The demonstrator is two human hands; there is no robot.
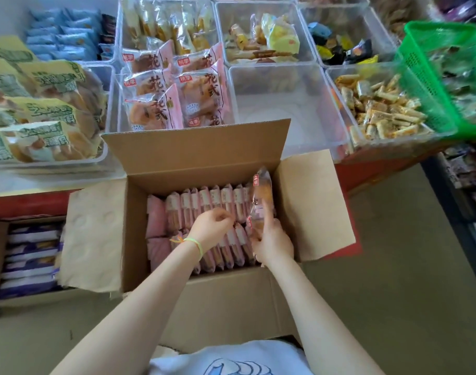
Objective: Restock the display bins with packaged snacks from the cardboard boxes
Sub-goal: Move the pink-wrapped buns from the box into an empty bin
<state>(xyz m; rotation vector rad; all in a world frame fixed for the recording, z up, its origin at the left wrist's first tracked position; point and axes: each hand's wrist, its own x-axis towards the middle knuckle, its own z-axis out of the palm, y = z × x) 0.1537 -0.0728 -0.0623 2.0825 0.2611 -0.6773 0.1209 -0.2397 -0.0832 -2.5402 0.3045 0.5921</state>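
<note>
Your right hand (272,246): the fingers are wrapped round one pink snack packet (261,201) and hold it upright at the right end of the carton, lifted above the rows, probably so it clears its neighbours on the way out.
Your left hand (211,226): it hovers over the middle of the rows with fingers curled inward; whether they pinch a packet edge or hold nothing, you cannot tell from this angle.
Cardboard box (204,282): it sits open on the floor just in front of you, all four flaps folded out, which keeps the mouth free for both arms.
Packed snacks (218,201): pink packets stand on edge in two tight rows, so each one has to come out from the top.
Second box (31,255): to your left, open, holding white-and-purple packets.
Target bin (172,96): on the desk just behind the carton's rear flap, a clear bin already holds matching pink packets.
Empty bin (283,104): just right of it, see-through and bare.
Green basket (442,77): at the far right of the desk, tilted over a bin of small yellow snacks (380,106).
Room: grey floor under the boxes; red desk front below the bins.
</note>
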